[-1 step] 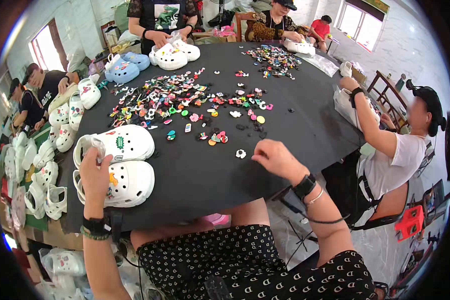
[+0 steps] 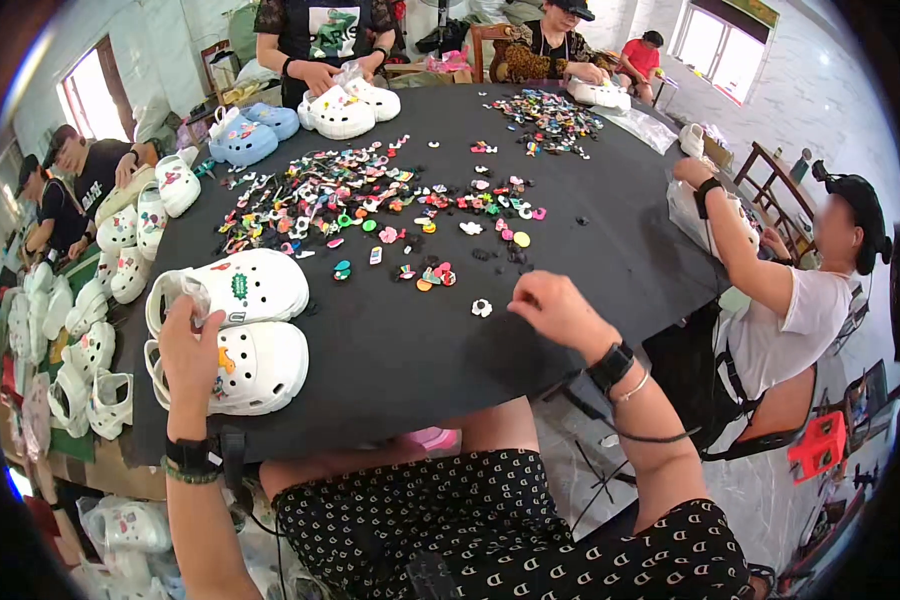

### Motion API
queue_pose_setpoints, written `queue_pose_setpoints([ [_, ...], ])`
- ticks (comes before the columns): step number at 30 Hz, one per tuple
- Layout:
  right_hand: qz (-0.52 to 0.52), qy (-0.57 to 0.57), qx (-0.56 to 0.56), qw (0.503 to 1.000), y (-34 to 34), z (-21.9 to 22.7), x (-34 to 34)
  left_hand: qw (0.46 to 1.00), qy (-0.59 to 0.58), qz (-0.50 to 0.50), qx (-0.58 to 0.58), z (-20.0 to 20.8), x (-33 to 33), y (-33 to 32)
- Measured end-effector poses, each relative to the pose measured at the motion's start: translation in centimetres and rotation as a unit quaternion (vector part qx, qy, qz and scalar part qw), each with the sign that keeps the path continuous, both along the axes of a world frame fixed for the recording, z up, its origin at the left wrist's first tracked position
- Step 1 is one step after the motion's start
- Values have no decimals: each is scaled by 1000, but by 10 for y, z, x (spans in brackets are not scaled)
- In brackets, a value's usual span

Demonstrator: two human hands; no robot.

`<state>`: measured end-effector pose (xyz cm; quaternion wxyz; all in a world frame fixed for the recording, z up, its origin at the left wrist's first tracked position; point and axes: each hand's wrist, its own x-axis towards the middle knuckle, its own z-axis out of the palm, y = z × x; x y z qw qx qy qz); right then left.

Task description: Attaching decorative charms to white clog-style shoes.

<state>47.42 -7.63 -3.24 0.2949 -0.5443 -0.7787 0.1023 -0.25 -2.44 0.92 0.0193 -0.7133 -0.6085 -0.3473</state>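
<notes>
Black tabletop (image 2: 390,375): two white clogs (image 2: 267,350) sat at its left, your left hand (image 2: 189,350) at their heels, grip unclear; your right hand (image 2: 562,310) hung curled near a white charm (image 2: 481,308), pinch undiscernible. Steadying both heels seemed advisable.

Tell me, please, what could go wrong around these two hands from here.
The right hand could brush away the small white-and-black charm lying beside it. The two white clogs sit near the left edge of the black table, so a nudge from the left hand might push one off.
</notes>
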Motion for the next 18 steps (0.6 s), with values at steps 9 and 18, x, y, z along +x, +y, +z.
queue_pose_setpoints([
  [9, -135, -10, -29, 990, 90, 5, 33, 994, 36, 95, -33, -27, -13, 41],
  [18, -223, -149, -58, 962, 139, -17, 31, 983, 27, 139, -114, -17, -6, 52],
])
